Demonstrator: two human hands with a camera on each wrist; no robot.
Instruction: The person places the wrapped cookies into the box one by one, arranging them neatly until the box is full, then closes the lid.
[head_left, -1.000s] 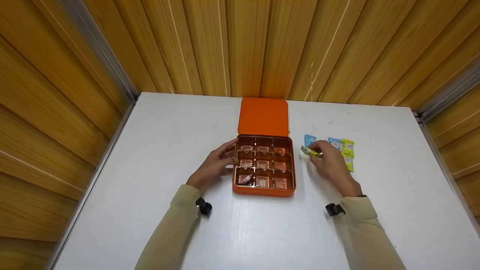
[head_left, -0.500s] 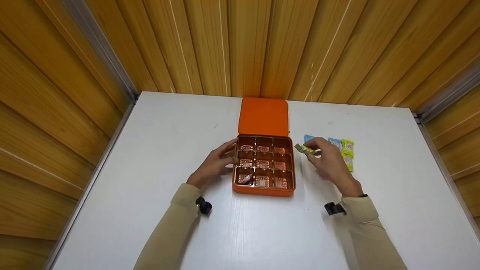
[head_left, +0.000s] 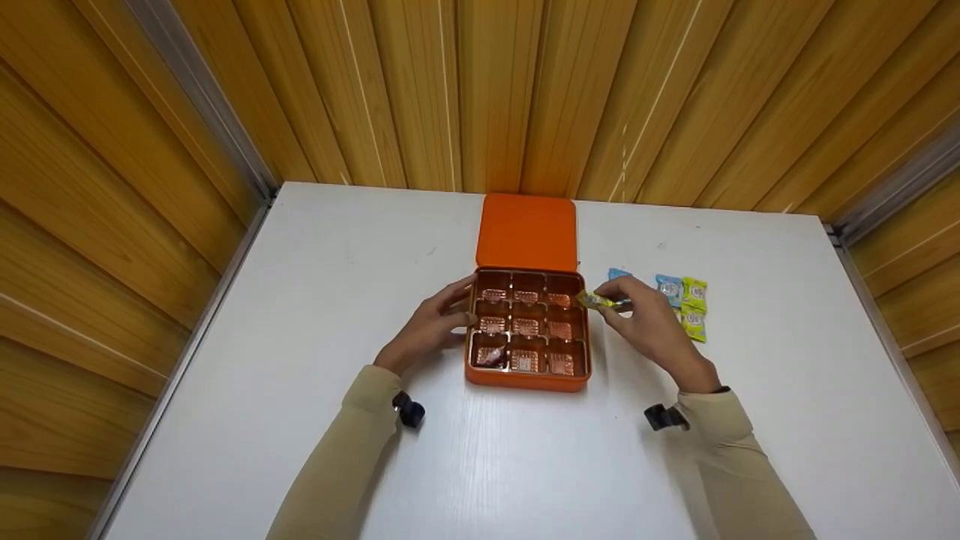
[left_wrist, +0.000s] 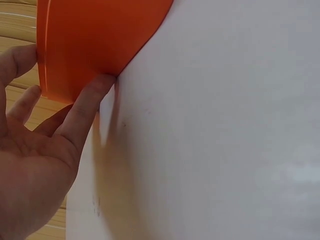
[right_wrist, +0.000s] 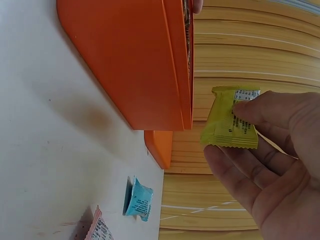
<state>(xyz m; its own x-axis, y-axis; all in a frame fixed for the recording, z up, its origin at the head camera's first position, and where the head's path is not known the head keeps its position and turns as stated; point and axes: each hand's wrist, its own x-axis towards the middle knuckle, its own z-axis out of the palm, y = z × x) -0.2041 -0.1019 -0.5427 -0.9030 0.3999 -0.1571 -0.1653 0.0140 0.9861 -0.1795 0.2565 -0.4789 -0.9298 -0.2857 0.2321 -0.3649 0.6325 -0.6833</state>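
Yellow candy [head_left: 594, 300] in pinched right grip [head_left: 651, 322], has just come left, up to the box [head_left: 525, 382], mid-frame, nearer the upper-right compartment [head_left: 559, 300] yet not inside, touching the box's side with relaxed left grip [head_left: 429, 322].

Bright, unpatterned orange on the box [right_wrist: 120, 60] and its square lid [head_left: 528, 232]. Glossy copper-brown across the nine-part tray [head_left: 527, 324], with lighter, textured squares at the bottom of the compartments. Dark maroon on the small packet [head_left: 491, 357] in the near left compartment. Yellow-green on the held packet [right_wrist: 222, 122], with dark lettering and a white printed panel; similar yellow-green, with whitish round emblems, on two loose packets [head_left: 694, 295]. Light blue on the neighbouring pair [head_left: 669, 289]; pink with dark lettering on a cropped wrapper [right_wrist: 100, 230]. White for the tabletop [head_left: 360, 247], khaki for both sleeves [head_left: 330, 465], black for the wrist devices [head_left: 409, 412], honey-brown wood grain with pale streaks on the wall panels [head_left: 405, 97].
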